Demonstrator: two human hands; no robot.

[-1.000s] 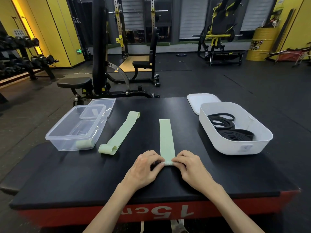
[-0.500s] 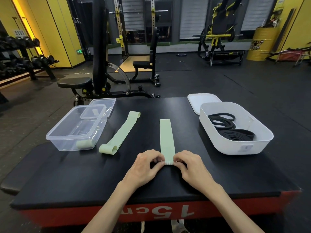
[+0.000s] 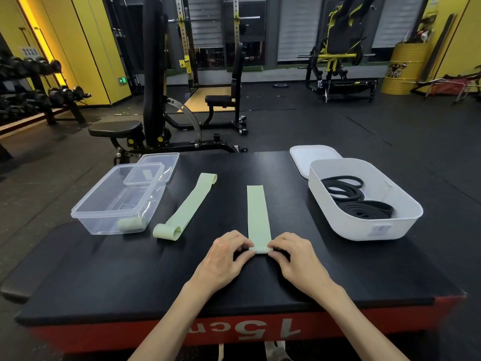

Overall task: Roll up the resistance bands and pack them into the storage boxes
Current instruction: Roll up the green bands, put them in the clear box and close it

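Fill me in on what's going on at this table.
A person is packing resistance bands. The left hand and right hand pinch a small roll started at the near end of the middle green band, which lies flat on the black table. A second green band lies to its left, only curled at its near end. One rolled band sits in the clear box; the white box holds coiled black bands.

Green band [image 3: 257,214] flat at centre, near end rolled; second band [image 3: 187,207] 10 o'clock; clear box [image 3: 104,222] 9, white box [image 3: 351,227] 3.
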